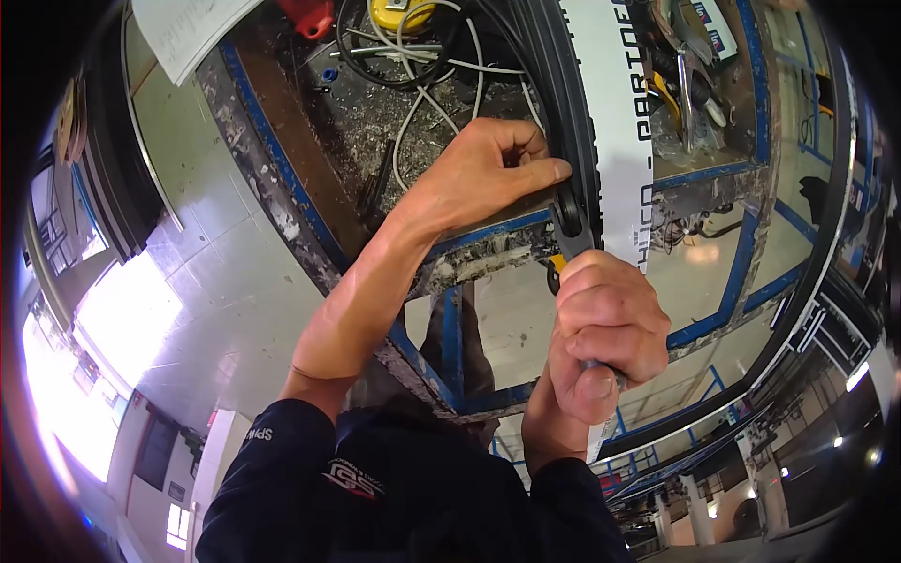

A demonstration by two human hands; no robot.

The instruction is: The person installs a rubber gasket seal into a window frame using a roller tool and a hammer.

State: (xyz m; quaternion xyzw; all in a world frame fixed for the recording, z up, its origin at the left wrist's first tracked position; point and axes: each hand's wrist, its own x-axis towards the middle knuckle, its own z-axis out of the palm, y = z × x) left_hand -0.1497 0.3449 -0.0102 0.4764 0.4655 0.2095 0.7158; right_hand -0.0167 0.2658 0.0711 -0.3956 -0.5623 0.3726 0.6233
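Note:
A long black frame profile (565, 89) with white printed film (624, 113) along one side crosses the bench away from me. My left hand (479, 178) is closed at its left edge, fingers curled and thumb pressed along a black rubber strip (527, 56); what lies under the fingers is partly hidden. My right hand (610, 324) makes a fist around the handle of a grey hand tool (574, 242). The tool's dark rounded head touches or nearly touches the profile, just below my left thumb. A small yellow part (557, 263) shows beside the tool.
The blue-edged workbench (258, 117) holds shavings, a pale looped cable (441, 111), a yellow tape-measure-like object (402, 13) and a red item (308, 17). Several hand tools (687, 94) lie in the right-hand tray. A paper sheet (188, 33) overhangs the far left corner.

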